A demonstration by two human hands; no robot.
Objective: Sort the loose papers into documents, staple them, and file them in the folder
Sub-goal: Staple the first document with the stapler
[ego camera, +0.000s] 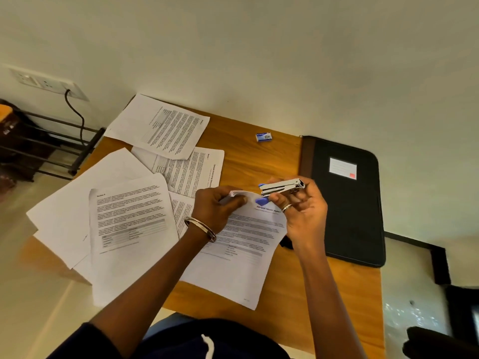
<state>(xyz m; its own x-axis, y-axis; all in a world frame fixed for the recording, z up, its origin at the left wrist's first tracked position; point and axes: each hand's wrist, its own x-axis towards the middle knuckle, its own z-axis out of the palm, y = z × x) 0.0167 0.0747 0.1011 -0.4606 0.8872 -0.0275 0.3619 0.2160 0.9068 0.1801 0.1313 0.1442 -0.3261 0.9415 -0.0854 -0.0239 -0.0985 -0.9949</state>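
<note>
My left hand (pixel 216 207) pinches the lifted top corner of a stack of printed sheets (pixel 241 244) lying in the middle of the wooden table (pixel 259 156). My right hand (pixel 302 211) grips a silver stapler with blue ends (pixel 281 189), its jaws right beside that corner. Loose printed pages (pixel 129 218) lie spread over the left half of the table, some overlapping and some hanging off its left edge. A closed black folder (pixel 347 203) with a white label lies flat on the right side of the table.
A small blue-and-white staple box (pixel 263 137) sits near the table's far edge by the wall. A black metal rack (pixel 51 146) stands on the floor to the left, below a wall socket (pixel 46 82) with a cable.
</note>
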